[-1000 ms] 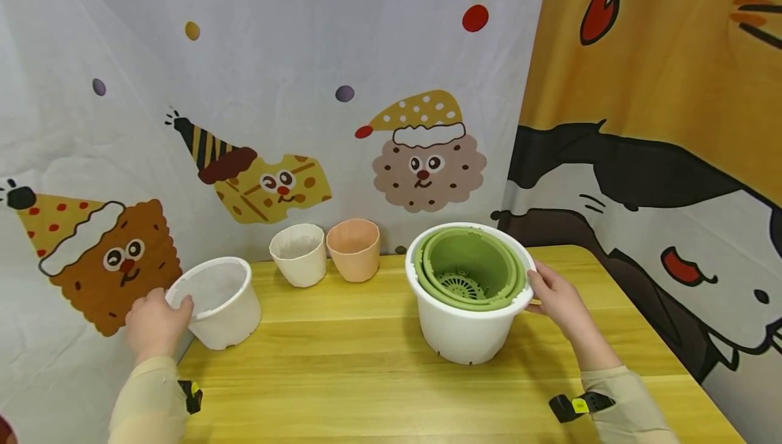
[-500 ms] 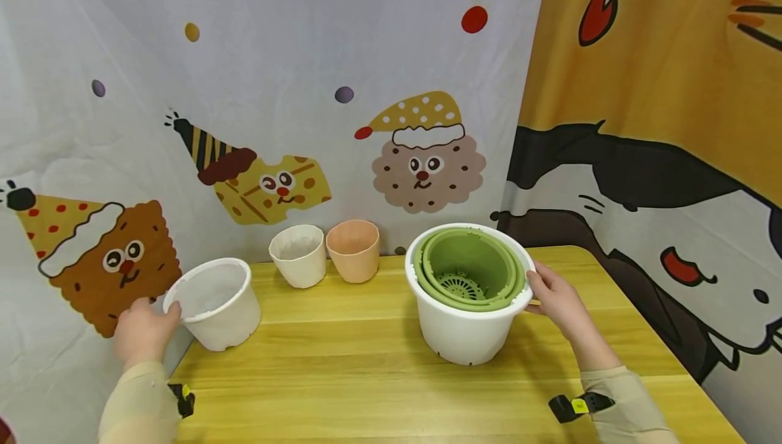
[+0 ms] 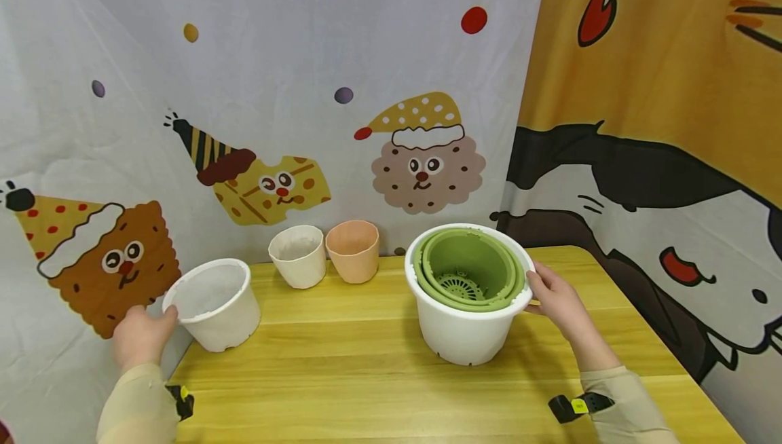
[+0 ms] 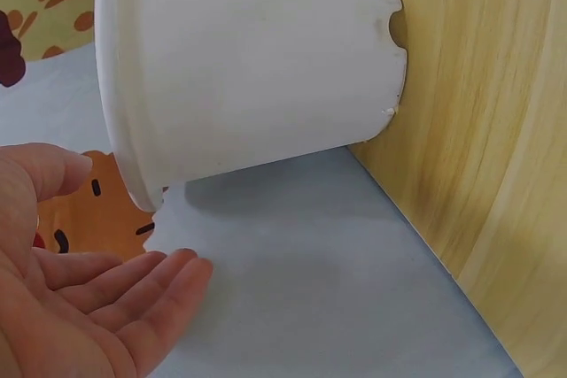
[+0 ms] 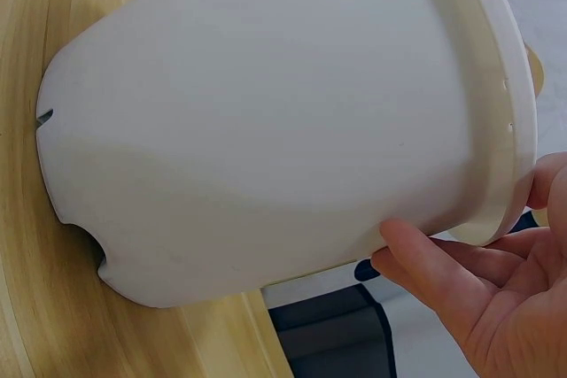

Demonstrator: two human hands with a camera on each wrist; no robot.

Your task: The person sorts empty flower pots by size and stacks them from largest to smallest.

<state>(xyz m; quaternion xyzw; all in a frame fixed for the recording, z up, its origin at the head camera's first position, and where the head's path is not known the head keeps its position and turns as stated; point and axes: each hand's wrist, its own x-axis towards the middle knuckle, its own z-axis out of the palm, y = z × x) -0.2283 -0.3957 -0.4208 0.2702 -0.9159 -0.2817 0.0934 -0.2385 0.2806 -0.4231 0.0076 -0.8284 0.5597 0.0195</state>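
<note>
At the left of the table stands a white plastic flowerpot (image 3: 229, 315) with a notched base. My left hand (image 3: 142, 337) is just off its rim; in the left wrist view the thumb and relaxed fingers (image 4: 168, 298) are apart from the pot. On the right stands a larger white flowerpot (image 3: 466, 335), with green pots (image 3: 470, 261) nested in it, the innermost with a slotted bottom. My right hand (image 3: 559, 298) holds that white pot by its right rim, the fingers (image 5: 434, 272) under the rim against the wall and the thumb partly hidden behind the rim.
A cream pot (image 3: 299, 267) and a peach pot (image 3: 354, 261) stand side by side at the table's back edge. The wooden table (image 3: 342, 383) meets a printed cloth backdrop (image 3: 275, 57) at the back and left. An orange-and-black printed cloth (image 3: 660, 193) hangs at the right.
My left hand has drawn back to the left, off the smaller white flowerpot's rim. The right hand and the pots have stayed in place.
</note>
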